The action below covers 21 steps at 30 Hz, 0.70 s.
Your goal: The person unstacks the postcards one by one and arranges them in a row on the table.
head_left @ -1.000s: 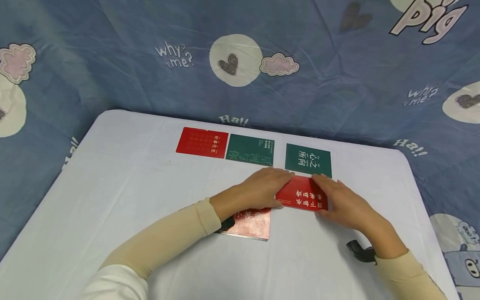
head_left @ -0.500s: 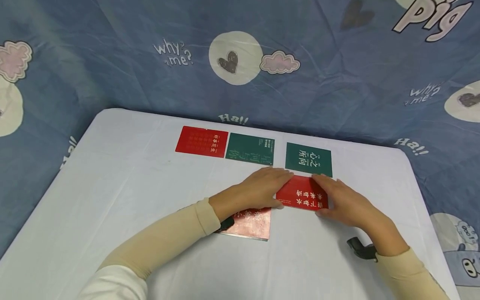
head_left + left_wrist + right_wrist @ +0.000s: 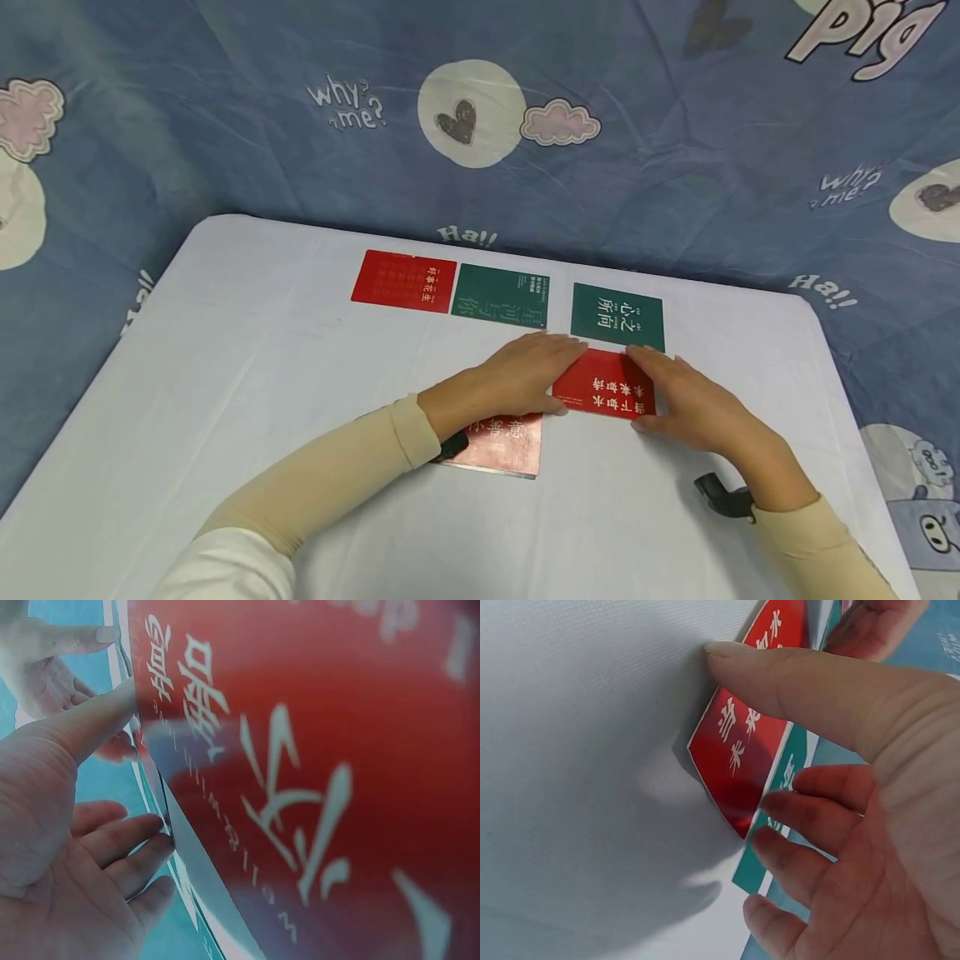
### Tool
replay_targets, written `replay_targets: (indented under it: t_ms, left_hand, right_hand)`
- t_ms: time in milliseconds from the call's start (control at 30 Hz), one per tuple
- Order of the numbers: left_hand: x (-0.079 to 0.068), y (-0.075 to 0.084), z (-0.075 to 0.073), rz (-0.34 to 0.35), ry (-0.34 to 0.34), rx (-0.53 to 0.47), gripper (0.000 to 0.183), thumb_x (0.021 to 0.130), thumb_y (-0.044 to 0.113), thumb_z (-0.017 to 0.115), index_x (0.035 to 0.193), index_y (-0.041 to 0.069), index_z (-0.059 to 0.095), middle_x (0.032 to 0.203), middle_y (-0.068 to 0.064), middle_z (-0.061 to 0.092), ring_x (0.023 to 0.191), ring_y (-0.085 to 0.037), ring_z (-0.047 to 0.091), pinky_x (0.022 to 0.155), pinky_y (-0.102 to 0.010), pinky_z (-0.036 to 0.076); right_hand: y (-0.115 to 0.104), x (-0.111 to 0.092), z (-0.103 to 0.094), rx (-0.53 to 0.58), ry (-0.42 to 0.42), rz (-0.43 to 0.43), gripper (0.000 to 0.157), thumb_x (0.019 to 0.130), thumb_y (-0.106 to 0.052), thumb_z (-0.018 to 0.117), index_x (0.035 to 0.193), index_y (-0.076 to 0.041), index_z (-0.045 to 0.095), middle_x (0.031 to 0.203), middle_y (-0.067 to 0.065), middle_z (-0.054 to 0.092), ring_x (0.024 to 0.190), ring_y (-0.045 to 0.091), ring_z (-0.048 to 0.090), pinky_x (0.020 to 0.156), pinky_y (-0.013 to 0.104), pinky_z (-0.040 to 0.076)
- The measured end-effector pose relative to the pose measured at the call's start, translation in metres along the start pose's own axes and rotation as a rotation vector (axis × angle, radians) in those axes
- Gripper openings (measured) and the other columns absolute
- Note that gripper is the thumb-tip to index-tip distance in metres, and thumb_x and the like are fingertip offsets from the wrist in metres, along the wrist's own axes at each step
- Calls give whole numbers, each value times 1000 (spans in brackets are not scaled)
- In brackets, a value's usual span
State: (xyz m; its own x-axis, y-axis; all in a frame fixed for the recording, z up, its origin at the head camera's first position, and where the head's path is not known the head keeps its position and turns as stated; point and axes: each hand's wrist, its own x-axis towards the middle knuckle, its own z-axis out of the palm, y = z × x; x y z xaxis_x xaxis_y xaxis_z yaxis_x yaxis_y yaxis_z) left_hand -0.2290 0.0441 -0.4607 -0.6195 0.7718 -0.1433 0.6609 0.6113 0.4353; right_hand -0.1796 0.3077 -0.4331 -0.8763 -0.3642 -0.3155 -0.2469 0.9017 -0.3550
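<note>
A small red booklet (image 3: 592, 367) with white characters lies flat on the table between my hands. My left hand (image 3: 528, 371) holds its left end, thumb at the near edge and fingertips by the far edge. At the other end, my right hand (image 3: 693, 408) spans it the same way, with the thumb (image 3: 780, 679) over the near side in the right wrist view. Beneath my left wrist lies a copper-red booklet (image 3: 498, 457), partly hidden by the forearm; it fills much of the left wrist view. Just beyond the red booklet sits a green booklet (image 3: 588, 312) with white characters.
Farther left along the back lie another red booklet (image 3: 397, 282) and a dark green one (image 3: 498, 293), side by side. A gap separates them from the right green booklet. The white table (image 3: 285, 375) ends at a blue patterned cloth (image 3: 300, 167) behind.
Both hands stay at the ends of the red booklet with almost no movement. The head view has shifted very slightly; the other booklets keep their places.
</note>
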Motion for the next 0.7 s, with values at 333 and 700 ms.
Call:
replay_targets:
  t_ms: [333,700]
  left_hand:
    - [-3,2,-4,12,15,-14,98,84,40,88,163,10,37,162,-5,45,148,-22,40,124,-39,28]
    - [-15,-6,-13,-31,48,-56,97,86,43,85,164,12,35,164,-5,42,151,-24,37,124,-42,31]
  right_hand:
    - [-1,-3,-4,9,23,8,104,75,-26,95,159,-2,38,159,22,43,144,45,40,111,67,40]
    - [-12,-9,-6,-9,78,-22,102,77,-29,95,159,-3,40,160,22,43,147,44,38,111,66,39]
